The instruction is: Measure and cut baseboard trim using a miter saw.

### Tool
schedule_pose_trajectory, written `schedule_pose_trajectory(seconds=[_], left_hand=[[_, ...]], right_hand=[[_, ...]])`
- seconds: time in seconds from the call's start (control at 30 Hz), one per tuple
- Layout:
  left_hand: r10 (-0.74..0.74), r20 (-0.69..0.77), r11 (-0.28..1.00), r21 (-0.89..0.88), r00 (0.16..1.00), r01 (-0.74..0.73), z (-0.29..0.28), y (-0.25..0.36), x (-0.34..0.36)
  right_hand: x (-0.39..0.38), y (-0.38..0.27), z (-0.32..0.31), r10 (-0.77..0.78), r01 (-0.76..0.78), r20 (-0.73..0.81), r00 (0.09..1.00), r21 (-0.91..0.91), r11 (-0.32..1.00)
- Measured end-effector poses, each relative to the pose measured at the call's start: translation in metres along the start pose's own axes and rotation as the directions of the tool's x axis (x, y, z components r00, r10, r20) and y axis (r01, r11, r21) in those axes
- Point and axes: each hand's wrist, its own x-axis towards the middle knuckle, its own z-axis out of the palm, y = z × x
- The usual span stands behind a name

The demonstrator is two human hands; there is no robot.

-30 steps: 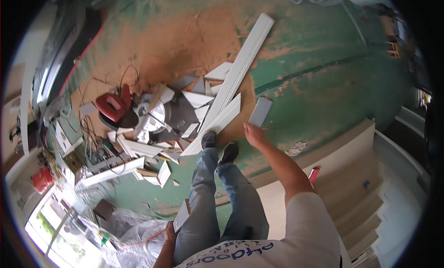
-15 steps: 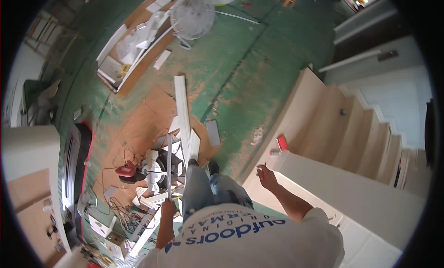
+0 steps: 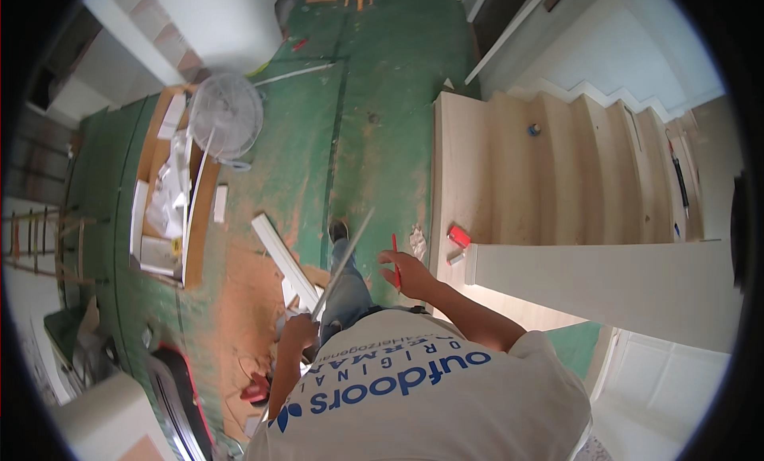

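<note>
Green sheeting dusted with reddish-brown powder is covering much of the floor [image 3: 390, 175], and from the head camera we are looking down across it, with pale wooden stairs [image 3: 509, 175] rising on our right. Our left hand [image 3: 300, 332] is grasping a long, narrow, pale grey strip [image 3: 344, 264], its fingers curling around the near end. We are seeing the strip as slim and straight, mostly of even width, with a dull, light surface; its material we are not managing to tell. It is slanting up and to the right from our fist, passing in front of our blue denim leg [image 3: 350, 290], its far tip showing against the green floor.

Our right hand [image 3: 410, 276] is gripping a thin red pencil-like stick [image 3: 394, 243], its fingers bending about it and its upper end poking out above them. This hand is hanging just beside the strip, apart from it. Near it, a small red cylindrical object [image 3: 458, 236] is resting by the stairs. A long white grooved moulding [image 3: 285, 258] is lying on the floor left of our leg, and farther off a round white wire-caged fan [image 3: 227, 115] is standing beside a long brown-sided tray [image 3: 193, 260] holding white scraps.
</note>
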Motion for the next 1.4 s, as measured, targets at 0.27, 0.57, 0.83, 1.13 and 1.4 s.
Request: schedule_pose_trajectory(seconds=[0.27,0.57,0.83,1.13,1.4], left_hand=[[0.242,0.025,0.968,0.054,0.970,-0.243,-0.206,0.121,0.130],[0.549,0.029,0.690,0.549,0.836,-0.472,-0.402,0.293,0.256],[0.870,-0.357,0.458,0.331,0.340,-0.825,-0.560,0.446,0.272],[0.744,-0.502,0.434,-0.139,0.441,-0.890,-0.676,0.550,0.400],[0.982,-0.189,-0.001,0.003,-0.002,-1.000,-0.800,0.688,0.534]], right_hand=[[0.164,-0.035,-0.124,0.055,-0.050,0.022,0.998,-0.201,0.978],[0.289,0.015,-0.262,0.253,-0.193,0.019,0.967,-0.594,0.781],[0.360,0.081,-0.415,0.243,-0.345,-0.353,0.904,-0.264,0.901],[0.491,0.118,-0.522,-0.023,-0.022,-0.720,0.693,-0.052,0.998],[0.612,0.144,-0.597,0.088,-0.209,-0.914,0.397,0.004,0.978]])
